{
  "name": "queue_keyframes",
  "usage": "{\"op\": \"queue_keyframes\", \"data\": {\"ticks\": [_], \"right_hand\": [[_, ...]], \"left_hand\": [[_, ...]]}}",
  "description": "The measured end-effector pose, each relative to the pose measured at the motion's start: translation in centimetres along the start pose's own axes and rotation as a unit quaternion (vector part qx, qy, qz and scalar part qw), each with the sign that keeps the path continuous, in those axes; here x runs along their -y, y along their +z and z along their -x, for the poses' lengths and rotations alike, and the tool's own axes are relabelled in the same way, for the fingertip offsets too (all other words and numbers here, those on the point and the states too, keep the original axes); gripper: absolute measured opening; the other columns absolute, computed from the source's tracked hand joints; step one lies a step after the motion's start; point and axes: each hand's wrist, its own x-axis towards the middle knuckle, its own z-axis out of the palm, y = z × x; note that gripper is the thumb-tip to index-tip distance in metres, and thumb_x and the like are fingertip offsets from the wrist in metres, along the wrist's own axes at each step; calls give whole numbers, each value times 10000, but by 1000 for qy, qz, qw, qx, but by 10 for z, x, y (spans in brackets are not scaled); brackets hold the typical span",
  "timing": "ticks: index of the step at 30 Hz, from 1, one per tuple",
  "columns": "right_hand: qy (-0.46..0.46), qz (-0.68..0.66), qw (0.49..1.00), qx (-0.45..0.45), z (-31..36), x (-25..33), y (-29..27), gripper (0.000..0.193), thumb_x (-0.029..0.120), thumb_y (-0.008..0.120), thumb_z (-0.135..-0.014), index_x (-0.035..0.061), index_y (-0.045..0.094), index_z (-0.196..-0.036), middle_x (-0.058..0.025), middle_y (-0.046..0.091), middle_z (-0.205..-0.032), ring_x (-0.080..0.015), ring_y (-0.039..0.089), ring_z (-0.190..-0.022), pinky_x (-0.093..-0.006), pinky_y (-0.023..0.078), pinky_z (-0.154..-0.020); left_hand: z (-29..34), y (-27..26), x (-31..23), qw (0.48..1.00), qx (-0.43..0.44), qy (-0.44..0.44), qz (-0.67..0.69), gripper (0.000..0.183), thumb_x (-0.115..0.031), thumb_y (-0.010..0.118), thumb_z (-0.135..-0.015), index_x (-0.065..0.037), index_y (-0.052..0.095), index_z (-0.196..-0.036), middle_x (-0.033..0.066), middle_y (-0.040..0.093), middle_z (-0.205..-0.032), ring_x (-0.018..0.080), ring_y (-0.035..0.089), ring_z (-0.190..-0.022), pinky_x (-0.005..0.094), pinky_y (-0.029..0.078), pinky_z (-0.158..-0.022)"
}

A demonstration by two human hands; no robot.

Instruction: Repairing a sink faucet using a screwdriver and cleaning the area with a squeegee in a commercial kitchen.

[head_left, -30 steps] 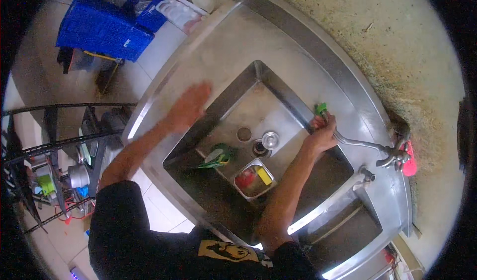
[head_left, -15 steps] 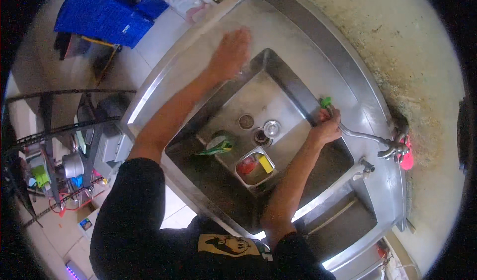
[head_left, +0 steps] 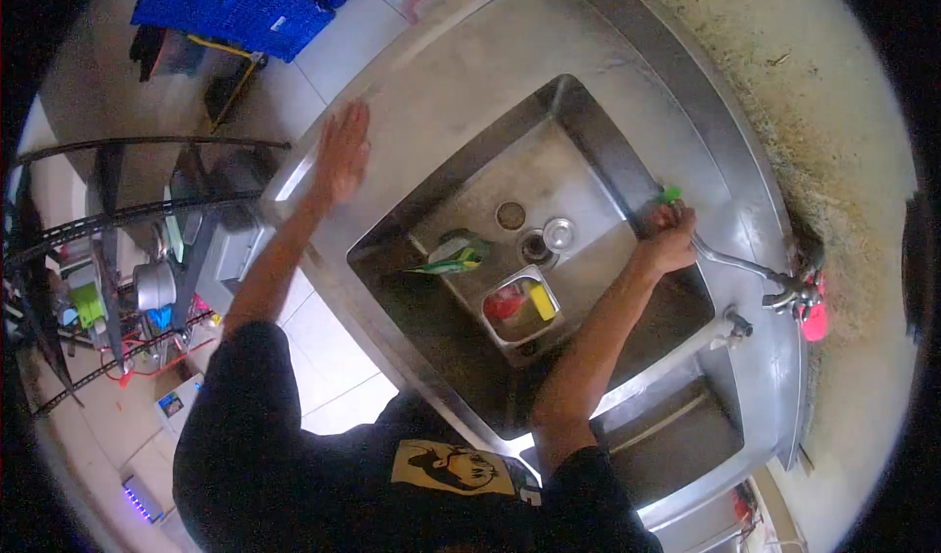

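My left hand [head_left: 343, 151] lies on the steel counter [head_left: 461, 73] left of the sink, its fingers stretched out and nothing in them. My right hand [head_left: 671, 236] is closed round the end of the bent metal tap spout [head_left: 730, 262] over the sink's right side. A small green piece [head_left: 670, 194] sticks out past its fingers; how it joins the spout is hidden. Down in the sink basin [head_left: 534, 166] stands a square metal tub [head_left: 518, 329] holding a red item [head_left: 504, 303] and a yellow sponge [head_left: 542, 301]. Beside it lies a green and yellow packet [head_left: 461, 256].
A round metal strainer [head_left: 559, 234] sits by the drain hole [head_left: 535, 247]. Another tap [head_left: 735, 326] reaches over a second basin [head_left: 676, 430]. Racks with pots [head_left: 154, 286] stand at left, blue crates [head_left: 230, 9] at far left. A stained wall [head_left: 833, 161] borders the right.
My left hand has moved left and toward me across the counter, away from the basin's far corner. My right hand stays at the spout's end. The view has shifted slightly.
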Motion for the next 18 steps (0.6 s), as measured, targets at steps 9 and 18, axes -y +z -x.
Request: {"op": "queue_keyframes", "data": {"ticks": [9,18], "right_hand": [[-10,2,1000,24,-16,-17,-21,246,131,571,-832,-113,593,-830,-143,608,-680,-165,535,-492,-233,379,-414],[-33,36,999,17,13,4,7,260,130,575,-824,-125,573,-775,-139,579,-633,-158,488,-448,-245,355,-380]], "left_hand": [[-10,-37,-132,962,30,194,190,453,-201,475,-899,12,424,-1296,166,321,-1425,330,211,-1363,454,187,-1108],[-72,19,14,971,-236,39,17,415,-216,418,-914,-65,444,-1300,168,393,-1376,333,353,-1282,451,257,-1075]]}}
